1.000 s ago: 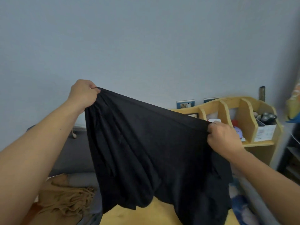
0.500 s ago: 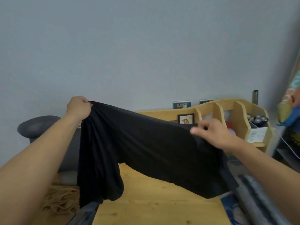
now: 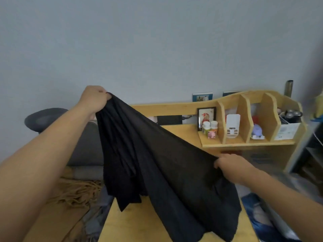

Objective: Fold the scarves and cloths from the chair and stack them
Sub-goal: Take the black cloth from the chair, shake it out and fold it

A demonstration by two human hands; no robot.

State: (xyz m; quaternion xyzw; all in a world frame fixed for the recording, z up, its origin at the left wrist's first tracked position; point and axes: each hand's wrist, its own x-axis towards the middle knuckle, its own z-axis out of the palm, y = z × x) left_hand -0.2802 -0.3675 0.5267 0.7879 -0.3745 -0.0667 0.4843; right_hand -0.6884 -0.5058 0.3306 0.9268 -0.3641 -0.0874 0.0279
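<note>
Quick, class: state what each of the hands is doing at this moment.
Left hand: closed, gripping the top edge of the black cloth.
Right hand: closed, holding the cloth's lower edge.

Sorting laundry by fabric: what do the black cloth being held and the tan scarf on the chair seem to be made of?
Black cloth: thin, matte woven or knit fabric, probably light cotton or viscose; it drapes in soft pleats between left hand and right hand.
Tan scarf: thicker, wool-like or acrylic, judging by its twisted fringe.

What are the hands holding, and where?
Both hold the black cloth by its top edge: left hand up high, right hand lower down.
</note>
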